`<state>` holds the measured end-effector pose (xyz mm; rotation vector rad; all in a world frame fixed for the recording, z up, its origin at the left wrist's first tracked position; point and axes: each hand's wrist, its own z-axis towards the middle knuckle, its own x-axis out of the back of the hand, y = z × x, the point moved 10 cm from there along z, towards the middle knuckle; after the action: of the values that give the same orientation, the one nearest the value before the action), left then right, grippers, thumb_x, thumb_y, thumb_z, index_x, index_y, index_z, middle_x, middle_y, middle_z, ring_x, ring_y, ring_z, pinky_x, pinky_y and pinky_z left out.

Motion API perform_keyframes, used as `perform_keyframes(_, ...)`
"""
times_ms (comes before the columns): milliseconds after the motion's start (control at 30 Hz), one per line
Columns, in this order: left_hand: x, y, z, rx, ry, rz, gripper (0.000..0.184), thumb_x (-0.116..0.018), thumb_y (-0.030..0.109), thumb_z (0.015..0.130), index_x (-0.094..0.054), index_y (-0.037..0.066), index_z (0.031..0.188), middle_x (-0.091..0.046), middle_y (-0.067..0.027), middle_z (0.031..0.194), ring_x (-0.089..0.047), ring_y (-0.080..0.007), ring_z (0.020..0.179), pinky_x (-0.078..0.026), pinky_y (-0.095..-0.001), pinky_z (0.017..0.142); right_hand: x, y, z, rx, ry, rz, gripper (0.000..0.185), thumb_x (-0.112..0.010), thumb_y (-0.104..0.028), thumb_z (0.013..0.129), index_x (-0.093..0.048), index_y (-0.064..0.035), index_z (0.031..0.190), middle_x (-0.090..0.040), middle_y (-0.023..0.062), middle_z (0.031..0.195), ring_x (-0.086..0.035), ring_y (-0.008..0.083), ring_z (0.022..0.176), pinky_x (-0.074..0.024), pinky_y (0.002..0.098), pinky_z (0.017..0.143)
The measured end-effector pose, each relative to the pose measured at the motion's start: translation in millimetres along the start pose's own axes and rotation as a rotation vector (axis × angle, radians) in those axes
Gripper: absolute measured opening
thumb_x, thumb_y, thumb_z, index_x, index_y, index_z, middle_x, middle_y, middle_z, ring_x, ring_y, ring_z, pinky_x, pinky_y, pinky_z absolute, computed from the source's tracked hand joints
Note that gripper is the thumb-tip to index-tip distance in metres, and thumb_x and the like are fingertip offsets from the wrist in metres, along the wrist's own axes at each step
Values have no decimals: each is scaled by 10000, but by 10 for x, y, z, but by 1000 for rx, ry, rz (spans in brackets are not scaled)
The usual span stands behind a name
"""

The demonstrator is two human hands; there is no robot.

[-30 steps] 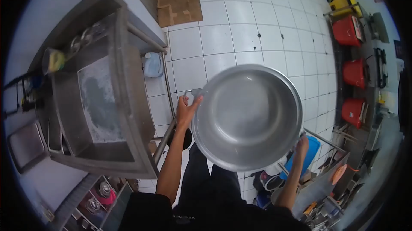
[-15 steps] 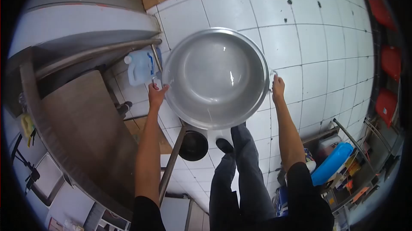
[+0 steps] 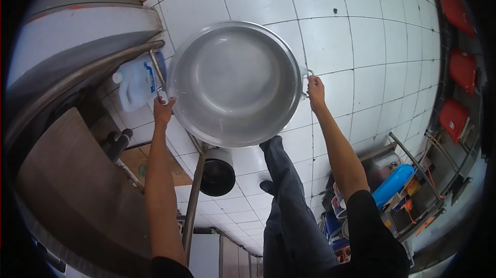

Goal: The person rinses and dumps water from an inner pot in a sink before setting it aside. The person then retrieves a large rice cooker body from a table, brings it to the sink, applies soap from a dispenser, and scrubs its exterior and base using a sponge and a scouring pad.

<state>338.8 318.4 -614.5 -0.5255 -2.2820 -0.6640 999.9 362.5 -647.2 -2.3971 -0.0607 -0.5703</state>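
A large, wide silver cooking pot (image 3: 235,79) is held out in front of me over the tiled floor, its inside facing up. Nothing solid shows in it; its bottom looks shiny. My left hand (image 3: 163,110) is closed round the loop handle on the pot's left side, with the thumb by the rim. On the opposite side, my right hand (image 3: 316,93) grips the other metal handle. Both arms are stretched forward. The fingers' undersides are hidden in part.
Left of the pot, a clear plastic jug (image 3: 135,82) stands behind a metal frame (image 3: 192,208). A black round container (image 3: 217,177) is on the floor below. Red chairs (image 3: 461,71) line the right side. A cluttered shelf with a blue object (image 3: 392,186) is at lower right.
The pot and both hands have shifted left and slightly up in view, both handles still gripped. One leg has stepped forward, and the surroundings have turned a little.
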Motion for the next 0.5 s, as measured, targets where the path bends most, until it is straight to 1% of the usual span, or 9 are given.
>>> perform_keyframes(133, 7, 3, 15, -15, 56, -17, 732, -819, 386, 802, -497, -67, 1278, -561, -98, 1016, -578, -208, 912, -491, -317, 801, -42, -82, 55, 39, -53, -91, 313, -521, -299, 1024, -561, 4, 956, -586, 92, 824, -549, 182, 744, -454, 354, 675)
perform_keyframes(200, -70, -130, 56, -15, 58, 25, 741, -824, 355, 794, -488, -70, 1299, -592, -135, 1094, -603, -213, 967, -503, -332, 815, -64, -213, -36, 95, -82, -201, 290, -514, -265, 1011, -540, 6, 1110, -610, 152, 874, -594, 232, 794, -479, 379, 729)
perform_keyframes(267, -116, -257, 53, -189, 191, -49, 791, -827, 326, 763, -470, -81, 1341, -569, -233, 1209, -563, -357, 1136, -460, -433, 980, -65, -179, -84, 122, -124, -283, 344, -518, -260, 998, -518, 11, 1209, -635, 206, 935, -636, 308, 877, -491, 415, 793)
perform_keyframes(300, -33, 33, -281, -142, 256, 73, 760, -824, 283, 756, -477, -80, 1327, -536, -271, 1276, -487, -413, 1236, -407, -468, 1052, 14, -285, -192, 219, -36, -355, 410, -529, -258, 984, -499, 23, 1281, -643, 260, 1011, -645, 387, 952, -496, 456, 847)
perform_keyframes(333, -21, 268, -645, -181, 349, 125, 742, -820, 275, 761, -481, -75, 1321, -532, -271, 1280, -471, -424, 1244, -394, -481, 1063, 95, -380, -368, 166, -28, -399, 468, -538, -262, 977, -478, 33, 1335, -637, 290, 1088, -627, 428, 1020, -490, 484, 892)
perform_keyframes(367, 11, 499, -1046, -222, 444, 171, 724, -817, 268, 766, -486, -70, 1314, -527, -271, 1284, -455, -435, 1252, -381, -494, 1073, 199, -419, -545, 302, 33, -425, 478, -553, -270, 970, -483, 34, 1332, -626, 296, 1122, -610, 436, 1059, -483, 496, 917)
perform_keyframes(433, -236, 642, -1717, -150, 317, 126, 611, -780, 250, 806, -516, -43, 1273, -529, -269, 1279, -464, -430, 1241, -382, -505, 1058, 422, -259, -971, 313, 4, -556, 496, -523, -335, 989, -508, 32, 1322, -614, 292, 1184, -586, 451, 1101, -469, 518, 947)
perform_keyframes(467, -395, 682, -2111, -178, 333, 131, 545, -771, 237, 815, -543, -36, 1228, -558, -255, 1201, -496, -419, 1181, -398, -500, 1026, 565, 139, -1102, 342, 8, -621, 386, -519, -355, 992, -610, 6, 1094, -659, 257, 1050, -612, 445, 1014, -485, 502, 881)
perform_keyframes(500, -553, 764, -2459, -183, 203, 85, 421, -765, 242, 826, -564, -20, 1087, -575, -225, 1074, -535, -397, 1062, -420, -497, 933, 749, 275, -1436, 263, -89, -653, 465, -465, -423, 1002, -645, 6, 1008, -670, 246, 1031, -620, 438, 990, -486, 509, 868)
